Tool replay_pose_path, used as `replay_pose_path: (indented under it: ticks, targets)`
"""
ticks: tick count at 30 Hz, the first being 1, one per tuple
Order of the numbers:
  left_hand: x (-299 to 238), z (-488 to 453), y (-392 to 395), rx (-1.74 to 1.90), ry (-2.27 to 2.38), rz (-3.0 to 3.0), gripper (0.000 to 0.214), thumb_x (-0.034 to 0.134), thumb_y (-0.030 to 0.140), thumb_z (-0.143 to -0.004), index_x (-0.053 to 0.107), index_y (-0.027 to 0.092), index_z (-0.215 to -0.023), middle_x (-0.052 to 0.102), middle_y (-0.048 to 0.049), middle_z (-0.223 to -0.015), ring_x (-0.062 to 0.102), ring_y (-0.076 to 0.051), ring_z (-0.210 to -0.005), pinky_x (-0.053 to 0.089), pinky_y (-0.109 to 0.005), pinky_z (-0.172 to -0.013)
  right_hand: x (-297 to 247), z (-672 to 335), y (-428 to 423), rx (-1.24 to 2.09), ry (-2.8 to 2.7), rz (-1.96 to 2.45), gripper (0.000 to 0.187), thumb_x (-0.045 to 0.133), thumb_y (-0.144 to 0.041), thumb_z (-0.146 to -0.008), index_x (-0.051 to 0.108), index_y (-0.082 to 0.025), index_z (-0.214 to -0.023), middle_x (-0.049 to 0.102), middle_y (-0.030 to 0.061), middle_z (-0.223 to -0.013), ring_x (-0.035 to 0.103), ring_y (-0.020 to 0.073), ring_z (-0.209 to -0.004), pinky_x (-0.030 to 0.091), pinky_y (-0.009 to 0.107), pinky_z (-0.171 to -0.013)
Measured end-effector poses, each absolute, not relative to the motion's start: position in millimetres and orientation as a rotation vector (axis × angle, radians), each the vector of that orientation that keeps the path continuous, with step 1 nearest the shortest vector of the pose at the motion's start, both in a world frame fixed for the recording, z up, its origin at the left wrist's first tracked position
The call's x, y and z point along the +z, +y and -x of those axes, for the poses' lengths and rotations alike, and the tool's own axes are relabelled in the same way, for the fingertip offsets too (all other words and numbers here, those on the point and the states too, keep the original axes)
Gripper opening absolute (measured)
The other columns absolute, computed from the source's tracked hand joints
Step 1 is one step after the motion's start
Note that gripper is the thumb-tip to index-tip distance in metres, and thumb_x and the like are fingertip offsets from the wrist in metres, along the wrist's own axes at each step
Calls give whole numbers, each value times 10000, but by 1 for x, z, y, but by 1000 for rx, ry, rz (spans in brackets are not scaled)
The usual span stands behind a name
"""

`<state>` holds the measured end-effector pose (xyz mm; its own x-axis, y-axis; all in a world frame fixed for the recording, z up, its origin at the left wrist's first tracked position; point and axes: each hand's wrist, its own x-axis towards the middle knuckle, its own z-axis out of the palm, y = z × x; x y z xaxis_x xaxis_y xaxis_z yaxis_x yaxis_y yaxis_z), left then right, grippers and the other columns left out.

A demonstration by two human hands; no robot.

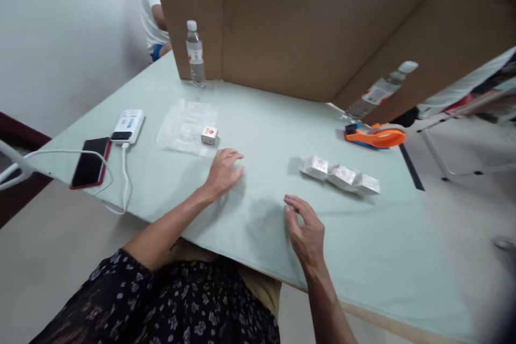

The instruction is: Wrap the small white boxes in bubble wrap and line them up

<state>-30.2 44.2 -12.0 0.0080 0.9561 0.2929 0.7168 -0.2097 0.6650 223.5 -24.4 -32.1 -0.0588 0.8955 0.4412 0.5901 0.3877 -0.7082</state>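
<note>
My left hand (224, 173) is held over the table, fingers apart and holding nothing. Just beyond it, a small white box with red print (209, 135) sits at the right edge of a flat clear plastic bag (177, 126). My right hand (307, 228) is nearer the front edge, its fingers curved with a gap between thumb and fingers and nothing in them. Beyond and right of it lies a row of small boxes in clear plastic: a left box (316, 166), a middle box (342, 175) and a right box (367, 184).
An orange tape dispenser (377, 135) lies at the right. Water bottles, one left (195, 56) and one right (381, 91), stand before a tall cardboard panel (278, 27). A power bank (128, 126), a phone (92, 162) and white cables (126, 177) are on the left. A person (152, 11) is behind.
</note>
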Motion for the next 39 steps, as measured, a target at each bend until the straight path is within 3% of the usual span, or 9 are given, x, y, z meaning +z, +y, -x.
replay_pose_path:
  ticks: [4, 7, 11, 14, 19, 23, 30, 39]
  targets:
    - [-15, 112, 26, 913, 2158, -2007, 449, 544, 105, -764, 648, 153, -1198, 582, -170, -1281, 478, -334, -1251, 360, -489, -1092, -13, -154, 47, 521, -1898, 1175, 232, 567, -270, -888, 699, -233, -1075, 712, 96, -1154, 644, 254, -1112, 523, 468, -971]
    - [-16, 150, 31, 770, 2338, -2030, 514, 526, 66, -745, 622, 153, -1242, 516, -194, -1392, 385, -378, -1370, 337, -542, -1098, -10, -89, 105, 615, -2043, 1174, 405, 603, -251, -810, 642, -206, -1210, 644, 119, -1293, 593, 279, -1195, 480, 489, -1024]
    - [-19, 177, 46, 692, 2410, -2044, 356, 517, 51, -759, 694, 169, -1044, 532, -173, -1417, 361, -383, -1418, 340, -585, -1087, -12, -16, 155, 703, -2188, 1297, 666, 679, -260, -721, 526, -142, -1358, 527, 167, -1438, 496, 326, -1307, 393, 494, -1102]
    - [-23, 181, 53, 732, 2369, -2136, 224, 515, 86, -824, 714, 175, -876, 610, -153, -1348, 438, -377, -1373, 366, -593, -1055, -15, 6, 166, 795, -2221, 1345, 554, 664, -259, -710, 586, -188, -1254, 650, 110, -1268, 589, 306, -1159, 468, 468, -994]
    - [-34, 149, 43, 773, 2031, -2387, 229, 501, 80, -879, 714, 162, -887, 704, -116, -1222, 583, -307, -1235, 431, -502, -1009, -11, -39, 146, 835, -2018, 1321, 416, 646, -306, -709, 621, -236, -1118, 714, 29, -1042, 646, 235, -933, 517, 393, -850]
    - [-41, 100, 15, 779, 1617, -2585, 230, 486, 70, -908, 694, 167, -905, 723, -79, -1187, 622, -253, -1168, 455, -441, -966, 8, -108, 108, 842, -1884, 1268, 435, 693, -376, -700, 632, -217, -1100, 713, 48, -1052, 643, 224, -898, 528, 369, -786]
    - [-38, 36, -45, 666, 1214, -2718, 176, 508, 91, -908, 667, 163, -930, 708, -76, -1207, 588, -261, -1193, 398, -481, -1045, 38, -176, 35, 782, -1894, 1267, 420, 711, -348, -748, 623, -227, -1140, 705, 63, -1103, 647, 220, -912, 537, 385, -811]
    - [-41, 28, -83, 719, 1175, -2727, 175, 519, 85, -895, 666, 152, -962, 666, -115, -1235, 550, -262, -1243, 421, -466, -1069, -14, -162, -7, 824, -2037, 1277, 412, 680, -305, -783, 627, -220, -1183, 687, 101, -1200, 646, 270, -1068, 529, 443, -902]
